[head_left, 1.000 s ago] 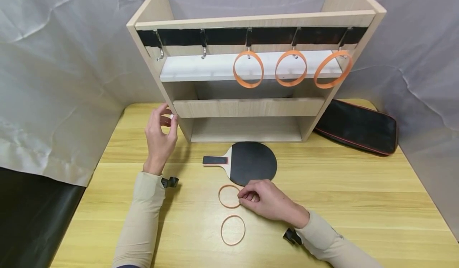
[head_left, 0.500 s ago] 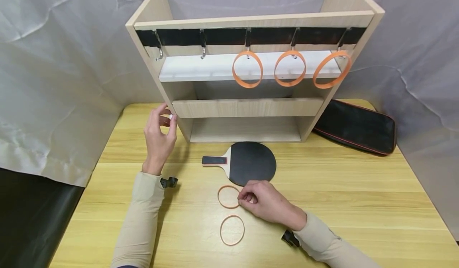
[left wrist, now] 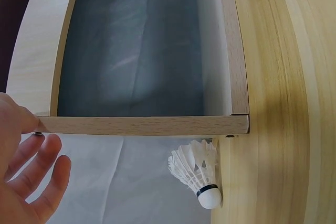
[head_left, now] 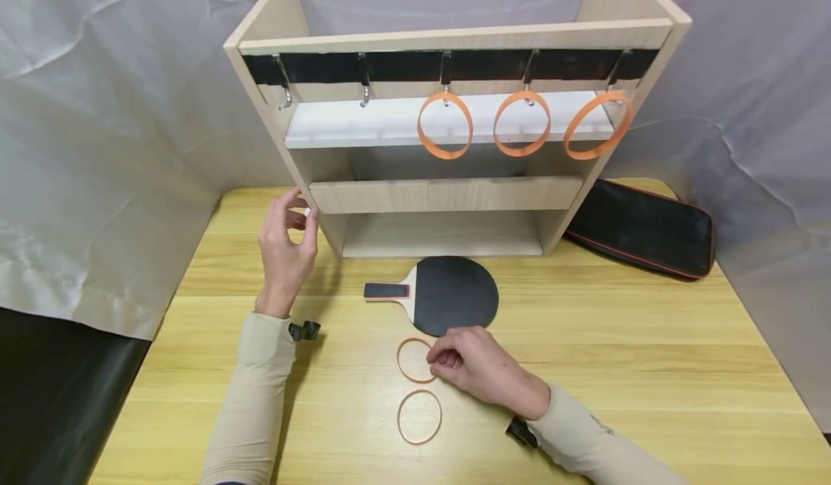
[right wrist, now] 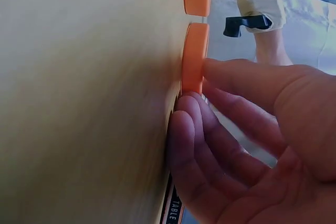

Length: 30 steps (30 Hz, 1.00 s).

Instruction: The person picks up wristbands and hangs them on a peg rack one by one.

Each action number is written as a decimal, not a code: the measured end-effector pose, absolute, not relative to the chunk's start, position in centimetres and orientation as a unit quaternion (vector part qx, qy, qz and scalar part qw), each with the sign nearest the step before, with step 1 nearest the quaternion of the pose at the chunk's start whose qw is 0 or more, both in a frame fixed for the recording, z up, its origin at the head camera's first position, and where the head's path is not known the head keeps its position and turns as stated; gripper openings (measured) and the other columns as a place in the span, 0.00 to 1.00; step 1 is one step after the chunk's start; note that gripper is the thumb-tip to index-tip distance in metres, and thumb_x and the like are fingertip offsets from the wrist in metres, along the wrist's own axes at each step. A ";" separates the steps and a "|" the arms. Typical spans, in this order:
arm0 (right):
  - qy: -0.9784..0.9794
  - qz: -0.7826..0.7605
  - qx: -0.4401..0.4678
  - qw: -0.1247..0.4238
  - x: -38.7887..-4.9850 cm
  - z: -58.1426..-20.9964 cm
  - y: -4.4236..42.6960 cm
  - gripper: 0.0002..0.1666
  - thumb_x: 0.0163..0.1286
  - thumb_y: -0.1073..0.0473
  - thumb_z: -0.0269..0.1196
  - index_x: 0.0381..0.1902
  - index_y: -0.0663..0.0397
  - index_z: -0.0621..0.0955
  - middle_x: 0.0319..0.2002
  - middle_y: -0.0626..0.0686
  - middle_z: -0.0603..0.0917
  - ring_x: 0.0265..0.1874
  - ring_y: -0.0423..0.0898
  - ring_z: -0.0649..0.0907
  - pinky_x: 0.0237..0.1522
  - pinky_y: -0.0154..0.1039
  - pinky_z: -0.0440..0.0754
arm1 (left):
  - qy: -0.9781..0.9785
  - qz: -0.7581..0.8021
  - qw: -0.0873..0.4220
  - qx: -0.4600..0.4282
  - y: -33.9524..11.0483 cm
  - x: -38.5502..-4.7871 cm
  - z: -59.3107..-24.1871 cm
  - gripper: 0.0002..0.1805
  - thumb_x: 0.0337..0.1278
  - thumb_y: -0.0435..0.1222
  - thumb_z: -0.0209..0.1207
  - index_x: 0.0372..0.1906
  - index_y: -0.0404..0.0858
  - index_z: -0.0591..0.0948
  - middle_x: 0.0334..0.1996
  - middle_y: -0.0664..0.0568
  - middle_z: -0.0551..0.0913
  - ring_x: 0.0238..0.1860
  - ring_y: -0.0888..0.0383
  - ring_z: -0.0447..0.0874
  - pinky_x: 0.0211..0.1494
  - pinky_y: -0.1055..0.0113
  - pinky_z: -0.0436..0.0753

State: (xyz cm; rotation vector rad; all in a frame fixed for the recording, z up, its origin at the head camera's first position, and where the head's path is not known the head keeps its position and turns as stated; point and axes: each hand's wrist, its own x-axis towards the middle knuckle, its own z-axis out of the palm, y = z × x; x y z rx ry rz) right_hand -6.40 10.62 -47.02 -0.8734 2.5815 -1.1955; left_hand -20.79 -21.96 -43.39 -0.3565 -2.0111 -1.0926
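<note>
My left hand grips the front edge of the left side panel of a wooden shelf rack, its thumb on the panel and other fingers along the outside. My right hand pinches the right side of an orange ring lying on the table; in the right wrist view the thumb touches the ring's band and the fingers curl beside it. A second orange ring lies just nearer to me. Beyond the right hand lies a black table tennis paddle, handle pointing left.
Metal hooks line the rack's black strip; orange rings hang from the three right ones, while two left hooks are bare. A black case leans by the rack's right side. A shuttlecock lies outside the left panel.
The ring at my right hand has shifted slightly nearer to me and to the right, closer to the second ring. My left hand has stayed at the rack.
</note>
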 end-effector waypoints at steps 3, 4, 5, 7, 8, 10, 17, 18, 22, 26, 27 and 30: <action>0.859 -0.419 -0.276 0.100 -6.4 -47.0 10.6 0.11 0.65 0.69 0.77 0.45 0.58 0.90 0.30 0.44 0.89 0.30 0.30 0.84 0.36 0.29 0.89 | -0.796 -0.431 0.400 -0.142 -21.9 -20.8 -43.4 0.18 0.72 0.24 0.64 0.63 0.27 0.81 0.45 0.33 0.88 0.32 0.42 0.87 0.44 0.84 0.81; 0.858 -0.425 -0.270 0.105 -6.4 -47.0 10.5 0.12 0.64 0.69 0.77 0.46 0.59 0.89 0.30 0.45 0.89 0.30 0.30 0.84 0.36 0.30 0.89 | -0.796 -0.431 0.400 -0.142 -21.9 -20.8 -43.4 0.18 0.72 0.24 0.64 0.63 0.27 0.81 0.45 0.33 0.88 0.32 0.42 0.87 0.44 0.84 0.81; 0.856 -0.430 -0.265 0.110 -6.3 -47.1 10.5 0.13 0.64 0.70 0.77 0.46 0.59 0.89 0.30 0.45 0.89 0.30 0.30 0.84 0.36 0.30 0.90 | -0.796 -0.432 0.400 -0.142 -21.9 -20.8 -43.4 0.18 0.71 0.23 0.64 0.63 0.27 0.81 0.45 0.33 0.88 0.32 0.42 0.87 0.44 0.84 0.81; 0.852 -0.439 -0.260 0.116 -6.3 -47.0 10.4 0.13 0.64 0.71 0.76 0.46 0.59 0.89 0.30 0.45 0.89 0.29 0.30 0.85 0.36 0.31 0.90 | -0.795 -0.433 0.400 -0.142 -21.9 -20.8 -43.4 0.18 0.71 0.23 0.64 0.63 0.27 0.81 0.45 0.33 0.88 0.31 0.42 0.87 0.44 0.84 0.81; 0.850 -0.443 -0.259 0.117 -6.3 -47.0 10.4 0.12 0.65 0.71 0.75 0.46 0.60 0.89 0.31 0.46 0.89 0.29 0.30 0.85 0.36 0.31 0.91 | -0.795 -0.433 0.400 -0.142 -21.9 -20.8 -43.4 0.18 0.71 0.23 0.64 0.63 0.27 0.81 0.45 0.33 0.88 0.31 0.42 0.87 0.44 0.84 0.81; 0.849 -0.446 -0.258 0.115 -6.3 -47.0 10.3 0.11 0.65 0.72 0.72 0.45 0.59 0.89 0.31 0.46 0.90 0.29 0.30 0.85 0.35 0.31 0.91 | -0.795 -0.435 0.399 -0.142 -21.9 -20.8 -43.4 0.18 0.72 0.24 0.64 0.63 0.28 0.82 0.45 0.33 0.88 0.31 0.41 0.87 0.44 0.85 0.80; 0.855 -0.443 -0.255 0.086 -6.2 -47.1 9.9 0.10 0.65 0.73 0.69 0.41 0.56 0.90 0.29 0.45 0.89 0.28 0.29 0.83 0.34 0.31 0.90 | -0.793 -0.437 0.400 -0.141 -21.9 -20.8 -43.3 0.19 0.72 0.24 0.64 0.63 0.27 0.81 0.45 0.33 0.88 0.31 0.41 0.87 0.45 0.87 0.79; 0.856 -0.443 -0.254 0.084 -6.2 -47.1 9.9 0.10 0.65 0.73 0.69 0.41 0.56 0.90 0.29 0.44 0.88 0.28 0.29 0.83 0.34 0.31 0.90 | -0.794 -0.436 0.400 -0.142 -21.9 -20.8 -43.3 0.19 0.72 0.24 0.64 0.63 0.27 0.81 0.45 0.33 0.88 0.31 0.41 0.87 0.45 0.87 0.80; 0.860 -0.438 -0.252 0.074 -6.1 -47.2 9.9 0.11 0.64 0.72 0.70 0.40 0.54 0.90 0.30 0.43 0.87 0.29 0.31 0.83 0.33 0.29 0.88 | -0.795 -0.434 0.399 -0.142 -21.9 -20.8 -43.3 0.18 0.72 0.24 0.64 0.63 0.27 0.81 0.45 0.33 0.88 0.31 0.42 0.87 0.44 0.85 0.81; 0.852 -0.453 -0.250 0.084 -6.1 -47.2 9.8 0.12 0.64 0.73 0.70 0.42 0.56 0.90 0.32 0.44 0.87 0.31 0.32 0.84 0.33 0.28 0.88 | -0.795 -0.433 0.400 -0.142 -21.8 -20.8 -43.3 0.18 0.72 0.24 0.64 0.63 0.27 0.81 0.45 0.33 0.87 0.31 0.41 0.87 0.43 0.84 0.81; 0.847 -0.460 -0.249 0.092 -6.1 -47.2 9.8 0.12 0.64 0.74 0.70 0.43 0.56 0.90 0.33 0.45 0.87 0.31 0.32 0.84 0.33 0.28 0.88 | -0.795 -0.433 0.400 -0.141 -21.8 -20.8 -43.3 0.18 0.72 0.24 0.64 0.64 0.27 0.81 0.45 0.33 0.87 0.31 0.41 0.87 0.44 0.85 0.81; 0.833 -0.481 -0.247 0.119 -6.0 -47.3 9.8 0.15 0.64 0.75 0.69 0.48 0.59 0.90 0.38 0.50 0.89 0.34 0.33 0.85 0.36 0.29 0.90 | -0.795 -0.434 0.400 -0.140 -21.8 -20.8 -43.3 0.18 0.73 0.25 0.64 0.64 0.28 0.81 0.45 0.33 0.87 0.31 0.41 0.87 0.44 0.86 0.80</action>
